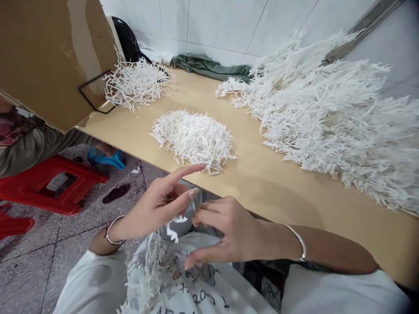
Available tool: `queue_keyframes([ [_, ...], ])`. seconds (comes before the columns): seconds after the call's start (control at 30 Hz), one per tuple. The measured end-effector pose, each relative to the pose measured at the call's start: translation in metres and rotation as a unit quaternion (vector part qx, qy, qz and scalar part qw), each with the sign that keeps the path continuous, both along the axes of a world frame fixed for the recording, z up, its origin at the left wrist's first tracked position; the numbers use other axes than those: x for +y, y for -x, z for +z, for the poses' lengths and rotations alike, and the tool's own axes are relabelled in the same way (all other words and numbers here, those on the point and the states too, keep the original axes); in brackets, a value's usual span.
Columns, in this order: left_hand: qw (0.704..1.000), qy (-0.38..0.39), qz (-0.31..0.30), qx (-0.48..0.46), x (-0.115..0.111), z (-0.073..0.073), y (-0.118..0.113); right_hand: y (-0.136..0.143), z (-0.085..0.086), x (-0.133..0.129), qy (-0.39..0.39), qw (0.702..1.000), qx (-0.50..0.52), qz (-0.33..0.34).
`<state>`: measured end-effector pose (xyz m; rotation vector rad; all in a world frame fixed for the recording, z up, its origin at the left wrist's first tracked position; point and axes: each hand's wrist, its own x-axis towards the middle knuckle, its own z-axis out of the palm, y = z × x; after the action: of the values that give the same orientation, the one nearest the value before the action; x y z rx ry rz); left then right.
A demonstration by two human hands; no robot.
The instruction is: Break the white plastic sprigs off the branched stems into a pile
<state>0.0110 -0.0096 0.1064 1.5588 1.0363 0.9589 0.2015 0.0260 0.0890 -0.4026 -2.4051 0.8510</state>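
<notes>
My left hand (160, 203) is at the table's front edge, its index finger stretched toward the small middle pile of short white pieces (196, 137). Its other fingers are curled, and a branched white strand (172, 230) hangs just below them. My right hand (225, 226) is beside it, thumb apart from the bent fingers, with nothing visible between them. More white strands (147, 270) lie over my shirt below the left hand. A large heap of white branched strands (334, 117) covers the right of the table, and a looser pile (135, 83) sits at the back left.
A cardboard box (52, 56) stands at the left by a black wire frame (94, 93). Dark green cloth (209, 67) lies along the tiled wall. Beyond the table (262, 174), a red stool (49, 183), a blue stool (108, 159) and another person's leg (39, 146) show at left.
</notes>
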Motion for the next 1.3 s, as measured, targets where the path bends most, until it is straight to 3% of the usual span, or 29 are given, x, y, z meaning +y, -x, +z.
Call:
queue_keyframes([
  [0.13,0.995,-0.072,0.065,0.005,-0.004,-0.008,-0.012,0.016,0.001,-0.008,-0.098,0.993,0.061,-0.031],
  [0.3,0.963,-0.161,0.214,0.019,0.0,-0.017,-0.026,0.025,0.005,-0.01,-0.182,0.979,0.052,-0.078],
  [0.37,0.946,-0.169,0.276,0.0,0.003,-0.018,-0.031,0.025,0.006,-0.004,-0.143,0.987,0.034,-0.065],
  [0.5,0.925,-0.136,0.347,-0.07,0.003,-0.019,-0.032,0.018,0.009,0.012,0.028,0.999,0.039,-0.012],
  [0.6,0.933,-0.111,0.327,-0.101,0.002,-0.024,-0.028,0.011,0.01,0.021,0.121,0.992,0.039,0.002],
  [0.87,0.953,-0.074,0.252,-0.153,0.013,-0.038,-0.027,0.001,0.01,0.038,0.265,0.962,0.072,0.002],
  [1.03,0.938,-0.02,0.293,-0.181,0.017,-0.05,-0.024,-0.003,0.014,0.046,0.38,0.918,0.113,-0.009],
  [1.2,0.922,-0.08,0.311,-0.217,0.016,-0.053,-0.025,-0.007,0.016,0.044,0.456,0.875,0.153,-0.049],
  [1.3,0.918,-0.111,0.336,-0.179,0.018,-0.049,-0.027,-0.007,0.019,0.039,0.465,0.864,0.184,-0.057],
])
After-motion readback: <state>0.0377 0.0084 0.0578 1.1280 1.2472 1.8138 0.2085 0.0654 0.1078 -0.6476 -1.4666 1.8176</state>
